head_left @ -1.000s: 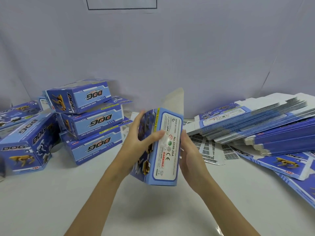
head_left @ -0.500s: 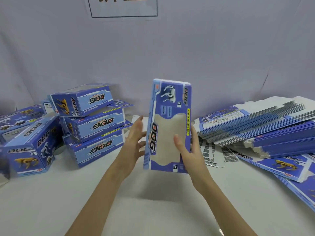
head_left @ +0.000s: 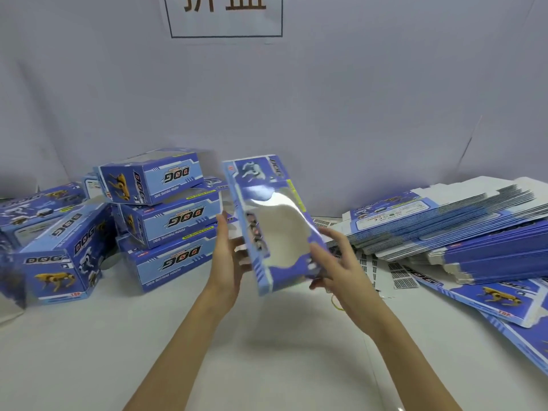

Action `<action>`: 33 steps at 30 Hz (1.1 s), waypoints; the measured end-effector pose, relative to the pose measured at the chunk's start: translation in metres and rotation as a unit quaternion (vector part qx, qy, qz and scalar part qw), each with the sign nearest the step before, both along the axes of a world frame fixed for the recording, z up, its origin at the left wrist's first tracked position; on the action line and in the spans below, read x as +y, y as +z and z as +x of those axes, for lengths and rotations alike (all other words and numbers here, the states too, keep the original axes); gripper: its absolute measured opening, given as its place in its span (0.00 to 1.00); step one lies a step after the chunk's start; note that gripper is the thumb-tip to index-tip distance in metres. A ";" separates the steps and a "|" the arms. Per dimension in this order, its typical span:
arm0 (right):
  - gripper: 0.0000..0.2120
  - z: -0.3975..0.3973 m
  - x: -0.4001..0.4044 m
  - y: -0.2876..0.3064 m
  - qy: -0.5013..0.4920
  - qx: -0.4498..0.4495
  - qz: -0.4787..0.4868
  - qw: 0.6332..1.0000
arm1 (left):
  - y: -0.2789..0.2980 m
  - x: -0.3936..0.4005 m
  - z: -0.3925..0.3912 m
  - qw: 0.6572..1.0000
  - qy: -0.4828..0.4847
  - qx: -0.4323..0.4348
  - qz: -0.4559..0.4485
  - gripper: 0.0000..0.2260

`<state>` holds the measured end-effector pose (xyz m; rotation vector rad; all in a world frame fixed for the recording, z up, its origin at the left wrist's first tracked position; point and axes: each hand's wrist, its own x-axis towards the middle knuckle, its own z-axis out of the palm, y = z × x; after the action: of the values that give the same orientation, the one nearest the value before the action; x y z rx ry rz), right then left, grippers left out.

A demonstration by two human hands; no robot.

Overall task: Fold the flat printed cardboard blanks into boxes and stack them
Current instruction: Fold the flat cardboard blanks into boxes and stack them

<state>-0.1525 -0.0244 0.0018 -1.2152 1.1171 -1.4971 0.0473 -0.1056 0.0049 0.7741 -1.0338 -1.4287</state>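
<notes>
At frame centre the windowed box [head_left: 268, 229] stands tilted above the counter [head_left: 118, 351], the left hand [head_left: 228, 256] steadying its side with straight fingers and the right hand [head_left: 338, 268] loosely cupping its lower edge, probably readying it for the stacked boxes [head_left: 166, 221] at left.

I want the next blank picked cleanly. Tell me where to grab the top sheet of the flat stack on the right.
Take the top blank of the flat stack by its near-left printed edge, coming from the left. The sheets fan out there, so that edge is exposed to pinch with thumb on top. Its far white flaps look floppier, and lower sheets are pinned.
</notes>
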 end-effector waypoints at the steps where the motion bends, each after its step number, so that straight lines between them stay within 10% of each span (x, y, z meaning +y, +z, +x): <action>1: 0.26 0.005 -0.003 0.000 -0.037 -0.073 -0.008 0.997 | 0.000 -0.002 0.002 1.000 0.024 0.006 0.019 0.25; 8: 0.15 0.085 -0.043 0.066 -0.150 -0.256 -0.056 0.953 | -0.017 -0.012 0.008 0.992 0.061 -0.057 0.094 0.32; 13: 0.39 0.125 -0.071 0.130 0.081 0.203 0.010 0.976 | -0.022 -0.014 0.010 0.992 0.028 -0.080 0.098 0.33; 16: 0.41 0.108 -0.085 0.115 0.054 0.444 0.022 0.894 | -0.023 -0.015 0.011 0.991 0.032 -0.086 0.099 0.34; 22: 0.41 -0.004 -0.083 0.021 -0.163 0.803 0.120 0.560 | -0.020 -0.017 0.011 0.987 0.043 -0.095 0.123 0.33; 33: 0.26 -0.094 -0.058 0.004 -0.133 0.917 0.070 0.370 | -0.022 -0.019 0.007 0.985 0.020 -0.139 0.105 0.32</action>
<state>-0.2460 -0.0828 0.0058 -2.5171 2.6567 0.7770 0.0545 -0.1247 -0.0169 1.1674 -1.0808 -1.4369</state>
